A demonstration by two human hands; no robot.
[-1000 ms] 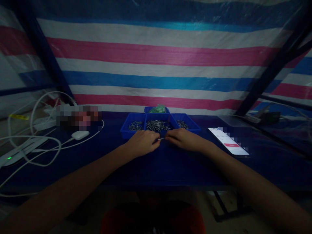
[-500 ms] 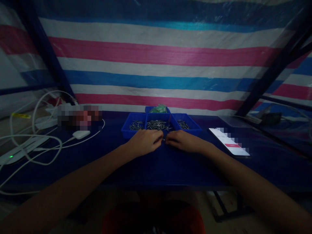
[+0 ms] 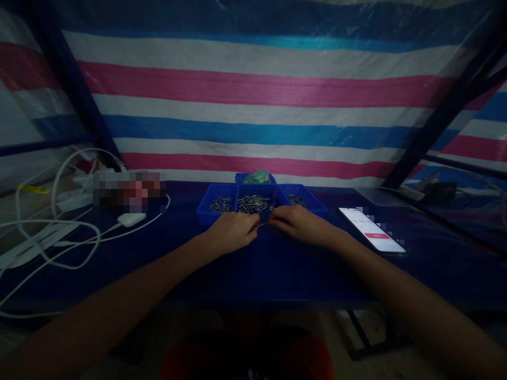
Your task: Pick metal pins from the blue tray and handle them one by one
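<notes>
My left hand is closed in a pinch just in front of the blue bins, its fingertips pointing right. Facing it across a small gap, my right hand is also pinched. A thin, pale metal rod-like piece spans the gap between both sets of fingertips; its ends are hidden in the fingers. Behind the hands, small shiny metal pieces like pins or rivets lie in the left bin, the middle bin and the right bin. My right hand covers part of the right bin's front.
A fourth blue bin behind holds a crumpled green plastic bag. On the blue table a lit phone lies at right. White cables, a white adapter and a power strip crowd the left. A striped sheet hangs behind.
My hands have drawn slightly apart, the left going left and the right lifting a little. More of the thin metal piece shows between them.
</notes>
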